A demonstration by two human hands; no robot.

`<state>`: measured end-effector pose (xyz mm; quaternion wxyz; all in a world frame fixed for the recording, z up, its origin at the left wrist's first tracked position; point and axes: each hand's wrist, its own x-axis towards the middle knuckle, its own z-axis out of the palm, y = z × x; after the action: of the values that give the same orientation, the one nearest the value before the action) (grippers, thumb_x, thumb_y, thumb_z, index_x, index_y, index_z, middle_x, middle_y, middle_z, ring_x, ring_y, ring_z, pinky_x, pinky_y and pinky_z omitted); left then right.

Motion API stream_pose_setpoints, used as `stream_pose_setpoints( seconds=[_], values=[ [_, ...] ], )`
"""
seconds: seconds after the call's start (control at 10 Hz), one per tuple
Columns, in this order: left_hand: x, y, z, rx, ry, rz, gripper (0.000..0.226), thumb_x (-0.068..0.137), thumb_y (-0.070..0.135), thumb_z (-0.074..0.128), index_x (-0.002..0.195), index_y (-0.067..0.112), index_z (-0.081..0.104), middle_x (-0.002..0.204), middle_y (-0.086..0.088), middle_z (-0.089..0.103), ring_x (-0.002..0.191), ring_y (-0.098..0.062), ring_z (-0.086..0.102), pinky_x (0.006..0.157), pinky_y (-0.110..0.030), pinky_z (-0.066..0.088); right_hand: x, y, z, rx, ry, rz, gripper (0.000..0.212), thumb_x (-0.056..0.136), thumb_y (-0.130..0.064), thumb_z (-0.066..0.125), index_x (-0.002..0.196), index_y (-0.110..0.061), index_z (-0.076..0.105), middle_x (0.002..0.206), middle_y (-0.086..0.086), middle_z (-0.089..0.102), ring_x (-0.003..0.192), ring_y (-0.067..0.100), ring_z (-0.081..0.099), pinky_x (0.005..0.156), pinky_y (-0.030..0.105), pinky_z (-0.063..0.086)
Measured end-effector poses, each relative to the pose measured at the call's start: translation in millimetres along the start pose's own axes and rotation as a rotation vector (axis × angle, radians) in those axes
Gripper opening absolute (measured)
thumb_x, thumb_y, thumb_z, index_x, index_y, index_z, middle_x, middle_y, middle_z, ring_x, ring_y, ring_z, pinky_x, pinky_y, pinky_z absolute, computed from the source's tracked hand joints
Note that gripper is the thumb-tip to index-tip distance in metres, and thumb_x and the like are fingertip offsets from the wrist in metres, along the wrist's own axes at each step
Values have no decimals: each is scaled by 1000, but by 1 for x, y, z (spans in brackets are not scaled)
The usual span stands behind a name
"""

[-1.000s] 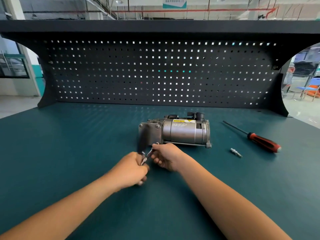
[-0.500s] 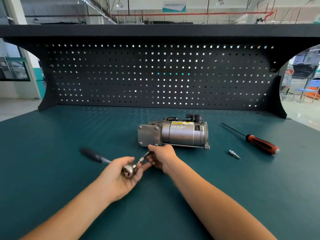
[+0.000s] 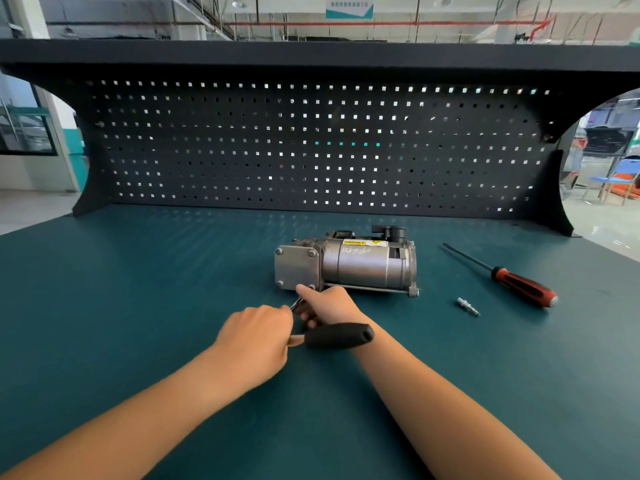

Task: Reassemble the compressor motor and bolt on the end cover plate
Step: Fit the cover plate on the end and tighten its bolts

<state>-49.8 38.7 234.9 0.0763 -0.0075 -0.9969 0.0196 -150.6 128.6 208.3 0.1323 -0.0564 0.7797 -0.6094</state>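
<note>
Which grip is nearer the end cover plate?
Right. The right grip has a fingertip at the lower corner of the end cover plate; the left grip sits farther back, holding the ratchet.

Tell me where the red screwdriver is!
In the head view, the red screwdriver lies on the green table, right of the compressor motor, just behind a small silver bit.

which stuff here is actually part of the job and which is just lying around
In the job: compressor motor, end cover plate, ratchet wrench gripped by left hand and right hand.
Lying about: red-handled screwdriver, small metal bit, both untouched right of the motor.
</note>
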Motion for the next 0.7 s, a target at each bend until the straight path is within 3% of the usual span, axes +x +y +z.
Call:
stream_pose_setpoints(
  seconds=[0.1,0.2,0.3,0.4,0.5,0.6,0.7],
  values=[
    [8,4,13,68,37,-17,34,91,10,45,125,7,39,118,-9,56,107,-28,59,67,-31,32,0,1,6,-15,25,-17,46,83,-40,66,51,-10,52,30,-7,46,24,5,38,31,10,27],
    [10,13,17,161,88,24,42,93,0,33,135,-2,28,120,-14,50,108,-27,57,61,-28,29,0,1,6,-15,22,-15,47,83,-37,67,49,-11,48,28,-8,42,23,5,36,31,10,26],
    [11,6,6,378,52,136,38,93,3,34,131,1,34,117,-14,52,106,-28,58,60,-30,31,0,0,5,10,-2,3,43,87,-28,62,50,-11,48,29,-7,43,24,6,36,32,10,26],
    [8,-11,-4,-249,-69,23,16,96,27,43,91,15,53,100,-7,65,81,-11,66,65,-29,45,1,-1,7,54,22,21,35,88,-17,58,55,-10,49,36,-3,45,30,8,38,34,14,27],
    [5,-11,-1,-1618,-260,-382,20,96,22,49,85,8,59,77,-11,68,41,-6,55,41,-19,47,0,-2,8,90,29,47,32,88,-17,57,58,-9,48,37,0,45,29,11,37,34,14,24],
    [-1,-10,8,-2381,-221,-697,26,97,19,46,94,-6,52,72,-23,67,38,-13,57,36,-19,49,-1,-3,8,140,37,72,29,88,-19,59,63,-12,46,45,2,46,30,11,37,35,12,25],
    [-1,-5,12,-2334,-333,-698,23,94,15,46,92,-5,56,53,-11,59,32,-9,50,31,-16,43,-2,-3,5,116,-1,81,31,92,-20,53,63,-9,47,37,-1,47,24,9,35,32,10,23]
  ],
)
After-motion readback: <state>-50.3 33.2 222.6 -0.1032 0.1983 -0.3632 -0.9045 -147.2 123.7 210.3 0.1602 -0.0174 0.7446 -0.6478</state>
